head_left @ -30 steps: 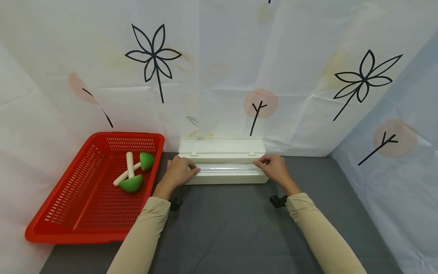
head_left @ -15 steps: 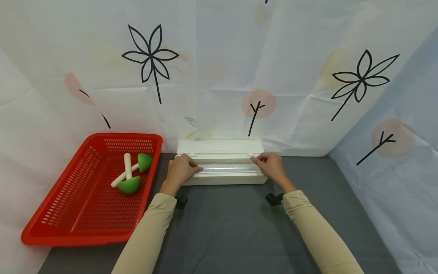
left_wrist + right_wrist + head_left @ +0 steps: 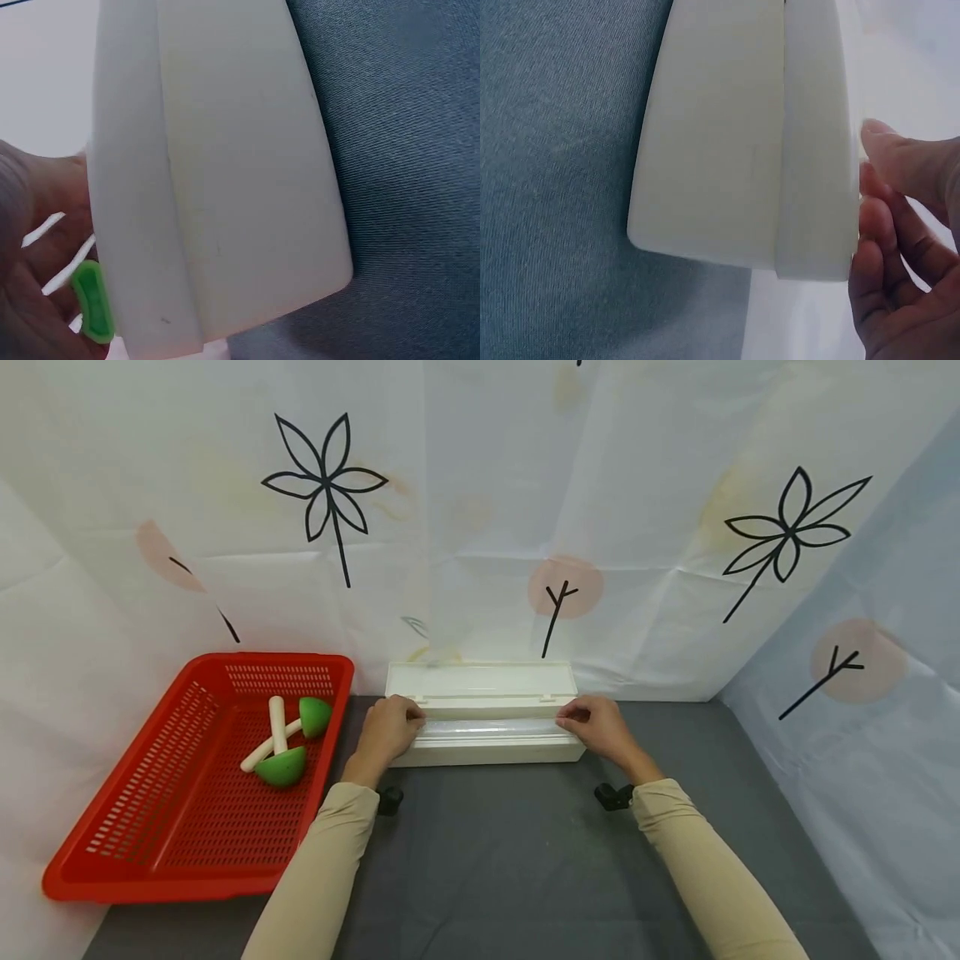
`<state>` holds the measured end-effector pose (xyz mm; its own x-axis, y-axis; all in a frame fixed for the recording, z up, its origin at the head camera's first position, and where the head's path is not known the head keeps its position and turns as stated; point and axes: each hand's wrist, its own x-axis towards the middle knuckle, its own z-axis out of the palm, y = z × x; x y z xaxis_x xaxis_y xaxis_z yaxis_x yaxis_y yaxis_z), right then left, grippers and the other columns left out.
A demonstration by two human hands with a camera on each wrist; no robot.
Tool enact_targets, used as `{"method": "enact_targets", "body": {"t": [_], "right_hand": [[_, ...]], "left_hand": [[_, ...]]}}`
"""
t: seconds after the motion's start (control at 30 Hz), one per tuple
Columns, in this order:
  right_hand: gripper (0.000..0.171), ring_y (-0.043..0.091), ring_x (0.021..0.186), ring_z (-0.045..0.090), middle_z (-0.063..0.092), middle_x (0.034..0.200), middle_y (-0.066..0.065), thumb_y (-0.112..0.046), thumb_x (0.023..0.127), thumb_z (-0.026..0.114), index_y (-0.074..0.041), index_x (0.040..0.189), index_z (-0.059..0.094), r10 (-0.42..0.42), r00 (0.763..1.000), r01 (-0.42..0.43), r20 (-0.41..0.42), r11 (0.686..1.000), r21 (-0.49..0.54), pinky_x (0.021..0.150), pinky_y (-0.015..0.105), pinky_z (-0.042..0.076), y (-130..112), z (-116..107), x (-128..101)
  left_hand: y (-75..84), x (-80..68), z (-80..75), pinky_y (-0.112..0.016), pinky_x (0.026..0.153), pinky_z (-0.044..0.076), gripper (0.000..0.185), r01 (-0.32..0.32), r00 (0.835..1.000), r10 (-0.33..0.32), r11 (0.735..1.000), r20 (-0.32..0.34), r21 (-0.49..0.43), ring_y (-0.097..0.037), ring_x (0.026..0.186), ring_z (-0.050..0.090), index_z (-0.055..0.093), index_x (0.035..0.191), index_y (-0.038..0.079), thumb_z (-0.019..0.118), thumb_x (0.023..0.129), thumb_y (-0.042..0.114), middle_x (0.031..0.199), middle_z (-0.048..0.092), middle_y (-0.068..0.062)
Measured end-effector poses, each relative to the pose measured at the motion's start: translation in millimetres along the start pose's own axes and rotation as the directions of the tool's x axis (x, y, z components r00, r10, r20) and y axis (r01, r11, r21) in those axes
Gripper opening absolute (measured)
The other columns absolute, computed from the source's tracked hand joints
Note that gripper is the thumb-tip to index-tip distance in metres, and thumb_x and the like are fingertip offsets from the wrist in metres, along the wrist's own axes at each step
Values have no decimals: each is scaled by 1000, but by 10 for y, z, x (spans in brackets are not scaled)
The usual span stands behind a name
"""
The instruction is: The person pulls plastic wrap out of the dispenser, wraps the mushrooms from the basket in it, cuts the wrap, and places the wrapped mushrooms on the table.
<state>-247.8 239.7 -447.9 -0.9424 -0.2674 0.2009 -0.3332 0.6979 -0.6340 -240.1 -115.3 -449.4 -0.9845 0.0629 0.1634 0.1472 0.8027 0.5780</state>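
On grey cloth (image 3: 495, 868), left hand (image 3: 387, 729) and right hand (image 3: 598, 727) bend over an open white box (image 3: 487, 752), their hold unclear.

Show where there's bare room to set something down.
Free: gray cloth between the sleeves, this side of the cling-film box; cloth between right sleeve and side curtain; the red basket's near end. Crowded: the box, under left hand and right hand; the basket's far half, with two green-headed sticks.

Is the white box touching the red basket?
Apart. The head view shows a strip of grey cloth between the red basket and the white box.
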Motion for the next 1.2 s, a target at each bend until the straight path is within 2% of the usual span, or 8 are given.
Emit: {"method": "enact_targets", "body": {"t": [0.17, 0.33, 0.47, 0.57, 0.8, 1.03, 1.2], "right_hand": [[9, 23, 79, 64, 71, 90, 8, -10, 92, 76, -3, 98, 77, -10, 1000, 10, -9, 1000, -14, 71, 40, 52, 20, -2, -9], [9, 27, 84, 67, 72, 92, 10, -10, 95, 73, -3, 99, 76, 7, 999, -7, -46, 1000, -4, 75, 43, 53, -4, 12, -1], [8, 31, 87, 68, 73, 91, 12, -7, 95, 72, -1, 98, 75, 3, 995, 0, -96, 1000, 26, 77, 48, 54, -45, -6, 7], [8, 33, 87, 69, 73, 91, 14, -6, 95, 71, 1, 97, 75, -17, 991, 22, -134, 999, 39, 78, 49, 54, -66, -36, 18], [9, 35, 87, 69, 73, 92, 17, -5, 95, 71, 3, 99, 74, -44, 985, 57, -166, 995, 78, 79, 50, 54, -128, -132, 51], [10, 35, 87, 68, 72, 93, 18, -4, 95, 71, 5, 98, 73, -65, 975, 90, -214, 990, 112, 81, 49, 53, -207, -224, 72], [10, 34, 90, 68, 72, 94, 19, -4, 95, 71, 5, 99, 73, -58, 966, 95, -253, 986, 138, 84, 46, 52, -291, -302, 70]], "left_hand": [[-38, -10, 18, -47, 81, 51, 6, -15, 999, 9, 993, -53, -117, -30, 86, 67, 78, 94, 4, 74, 91, 8, 90, 75, -10], [-26, -5, 23, -46, 80, 50, 10, -40, 994, 19, 980, -104, -196, -30, 86, 65, 77, 96, 2, 74, 94, 10, 90, 74, -12], [14, 16, -20, -48, 81, 51, 11, -98, 983, 59, 968, -173, -229, -33, 88, 66, 75, 96, -1, 74, 93, 9, 90, 73, -15], [57, 19, -74, -49, 82, 52, 11, -116, 977, 67, 963, -201, -244, -33, 89, 66, 75, 97, -2, 74, 93, 8, 91, 72, -16], [114, 16, -167, -46, 77, 54, 12, -95, 976, 33, 954, -215, -284, -32, 88, 66, 73, 99, -3, 71, 96, 9, 94, 72, -18], [177, 13, -271, -45, 75, 55, 13, -135, 965, 46, 931, -257, -340, -32, 90, 68, 74, 99, -4, 72, 95, 8, 96, 73, -19], [252, -10, -369, -46, 76, 55, 14, -122, 966, 30, 930, -258, -347, -32, 91, 69, 75, 101, -2, 72, 96, 11, 97, 74, -18]]}}
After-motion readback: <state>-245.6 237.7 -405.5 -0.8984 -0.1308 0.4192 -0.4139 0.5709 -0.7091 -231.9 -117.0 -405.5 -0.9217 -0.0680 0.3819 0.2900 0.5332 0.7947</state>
